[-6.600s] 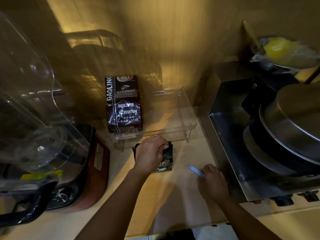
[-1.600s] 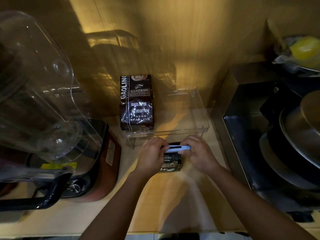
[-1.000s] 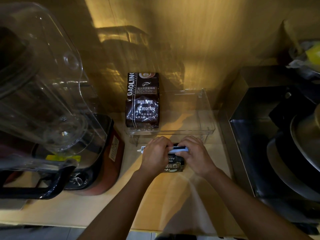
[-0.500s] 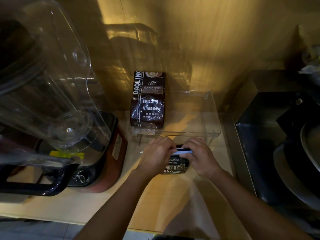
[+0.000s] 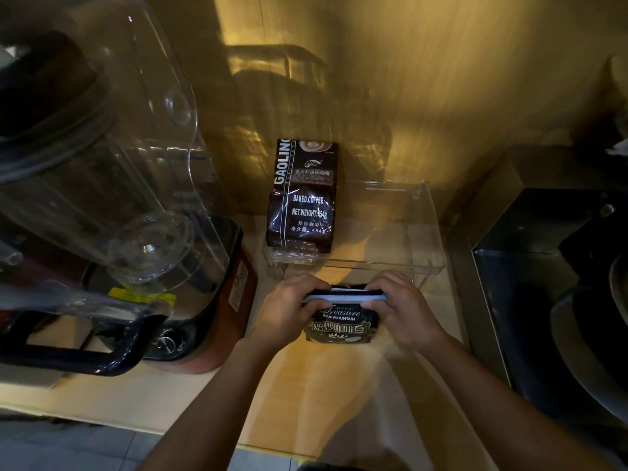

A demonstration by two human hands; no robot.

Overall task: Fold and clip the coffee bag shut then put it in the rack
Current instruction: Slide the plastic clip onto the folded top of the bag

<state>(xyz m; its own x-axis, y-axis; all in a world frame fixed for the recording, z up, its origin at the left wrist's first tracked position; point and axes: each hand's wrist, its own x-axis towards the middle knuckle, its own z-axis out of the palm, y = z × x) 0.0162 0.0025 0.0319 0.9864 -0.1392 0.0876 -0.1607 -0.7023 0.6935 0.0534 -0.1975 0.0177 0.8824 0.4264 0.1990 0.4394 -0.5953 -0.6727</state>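
Observation:
A small black coffee bag (image 5: 341, 326) with white lettering stands on the wooden counter just in front of the clear rack (image 5: 424, 239). A pale blue clip (image 5: 345, 296) lies across its folded top edge. My left hand (image 5: 289, 307) grips the clip's left end and the bag's top. My right hand (image 5: 397, 305) grips the right end. The rack is a transparent tray on thin legs against the wall; its right part holds nothing.
A larger brown coffee bag (image 5: 302, 195) stands in the rack's left side. A blender with a clear jug (image 5: 102, 158) and red base (image 5: 217, 314) fills the left. A steel appliance (image 5: 550, 283) stands at the right. The counter edge runs near me.
The clip stuck out past my left hand half a second ago; now it sits level along the bag's top between both hands. The view has drifted left.

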